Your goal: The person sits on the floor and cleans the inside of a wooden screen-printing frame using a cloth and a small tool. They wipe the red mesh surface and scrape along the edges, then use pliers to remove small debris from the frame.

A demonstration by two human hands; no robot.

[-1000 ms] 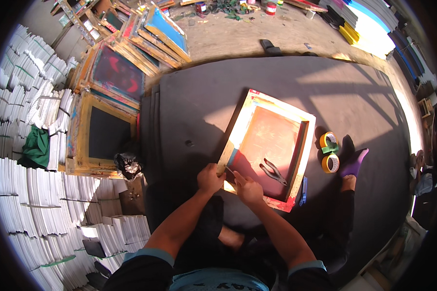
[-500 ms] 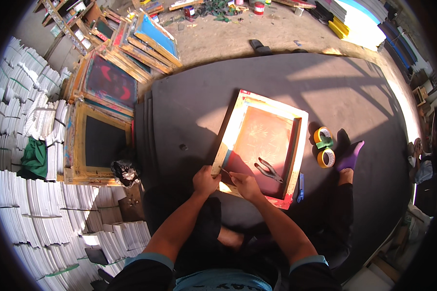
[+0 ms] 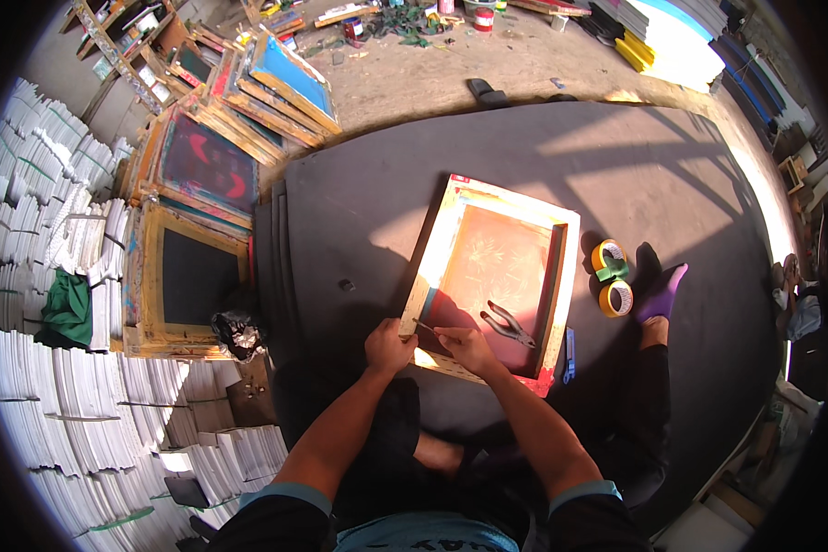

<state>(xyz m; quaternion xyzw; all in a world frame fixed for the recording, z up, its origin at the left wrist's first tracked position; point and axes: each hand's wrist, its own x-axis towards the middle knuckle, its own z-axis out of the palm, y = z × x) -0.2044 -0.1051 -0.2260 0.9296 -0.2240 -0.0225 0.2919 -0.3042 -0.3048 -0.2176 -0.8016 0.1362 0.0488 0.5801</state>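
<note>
A wooden screen-printing frame (image 3: 430, 260) with a reddish mesh (image 3: 489, 253) lies slanted in front of me, its near left corner towards my lap. My left hand (image 3: 389, 348) is closed around that corner. Just to its right, my right hand (image 3: 467, 350) pinches a thin, dark, rod-like tool (image 3: 424, 325), whose tip points at the left bar near the corner. The tool is too small to name exactly. Pliers (image 3: 509, 325) with dark handles rest on the mesh, handles spread, right of my right hand.
Beside the frame's right edge lie a blue cutter knife (image 3: 570, 357) and two yellow tape rolls (image 3: 615, 299), near my purple-socked foot (image 3: 664, 293). A dark mat (image 3: 359, 198) spreads underneath. Stacked printing frames (image 3: 207, 166) and white bundles (image 3: 74, 396) line the left.
The view has shifted slightly, and the frame appears a little to the left. My hands stay at the corner, with the thin tool at nearly the same spot.
</note>
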